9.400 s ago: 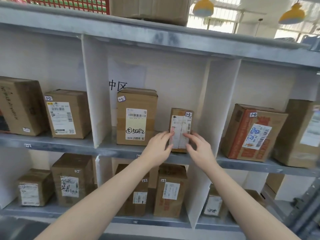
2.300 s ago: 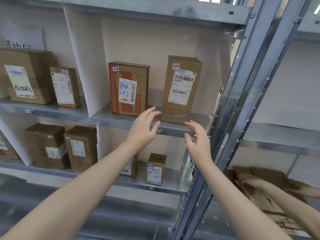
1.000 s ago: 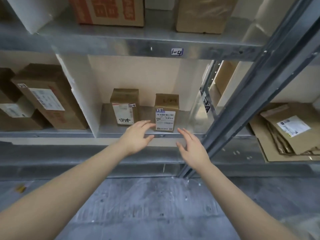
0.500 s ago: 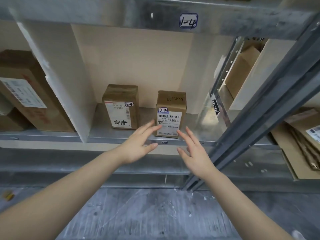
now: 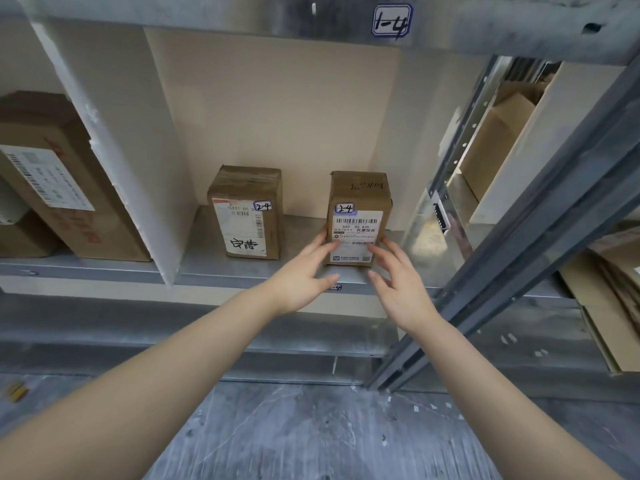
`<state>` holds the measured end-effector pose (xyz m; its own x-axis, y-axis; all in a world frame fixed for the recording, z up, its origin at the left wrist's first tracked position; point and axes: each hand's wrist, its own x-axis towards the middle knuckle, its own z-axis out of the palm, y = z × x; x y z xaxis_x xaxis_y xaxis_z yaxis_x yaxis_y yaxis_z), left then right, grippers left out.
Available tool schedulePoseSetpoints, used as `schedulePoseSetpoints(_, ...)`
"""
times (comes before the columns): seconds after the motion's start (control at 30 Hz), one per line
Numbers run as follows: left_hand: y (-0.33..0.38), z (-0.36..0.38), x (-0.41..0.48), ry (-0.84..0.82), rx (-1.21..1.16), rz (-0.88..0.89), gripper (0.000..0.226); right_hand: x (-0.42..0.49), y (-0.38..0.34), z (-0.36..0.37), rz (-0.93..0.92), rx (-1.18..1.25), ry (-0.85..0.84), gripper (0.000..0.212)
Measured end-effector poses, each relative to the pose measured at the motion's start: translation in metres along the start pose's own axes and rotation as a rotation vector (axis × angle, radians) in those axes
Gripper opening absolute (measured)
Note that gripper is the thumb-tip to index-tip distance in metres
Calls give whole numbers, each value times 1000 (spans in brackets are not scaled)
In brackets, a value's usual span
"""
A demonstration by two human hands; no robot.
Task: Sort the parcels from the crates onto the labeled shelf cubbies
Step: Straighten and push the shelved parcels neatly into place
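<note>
Looking down at a grey metal shelf (image 5: 214, 268) with white walls inside. Seeing, far on the left, a big brown box (image 5: 72, 202) leaning back, with a white sticker on its front, and a smaller box (image 5: 17, 237) peeking out just beside it at the picture's edge. Moving right, finding a white board (image 5: 114, 150) standing up and splitting the shelf into two spots. Finding next, in the spot right of the board, a small brown box (image 5: 247, 216) standing upright, wearing a little tag saying 2-4 and some black handwriting. Reaching in beside it with the left hand (image 5: 304, 275), fingers straight and a bit spread, touching the left side of a second small box (image 5: 358, 199). Noticing that box standing upright on the shelf near the front edge, wearing its own 2-4 tag above a white sticker with bar lines. Touching its front and right side with the right hand (image 5: 398, 284), fingers straight too, not curling round it. Spotting a tag saying 1-4 (image 5: 392, 19) up on the shelf edge above, and a tiny tag (image 5: 335, 288) on the edge below, partly hidden behind the left hand. Going further right, meeting a dark grey slanting post (image 5: 519, 258), a tall brown box (image 5: 498, 133) behind it, and flat cardboard (image 5: 595, 306) lying on the next shelf. Seeing a grey, scratched floor (image 5: 311, 427) under both bare arms.
</note>
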<state>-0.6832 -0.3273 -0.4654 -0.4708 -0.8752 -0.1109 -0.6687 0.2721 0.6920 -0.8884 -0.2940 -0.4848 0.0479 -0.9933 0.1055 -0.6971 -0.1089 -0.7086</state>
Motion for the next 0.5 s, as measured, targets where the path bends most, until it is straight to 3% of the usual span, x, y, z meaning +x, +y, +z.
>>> schedulePoseSetpoints(0.1, 1, -1, -3, 45, -9, 1, 62, -7, 2, -1, 27, 54, 46, 46)
schedulePoseSetpoints(0.27, -16, -9, -44, 173, 2, 17, 52, -47, -18, 10, 27, 159, 308, 42)
schedulePoseSetpoints(0.5, -56, -54, -87, 419, 112, -74, 40, -26, -77, 60, -138, 64, 56, 41)
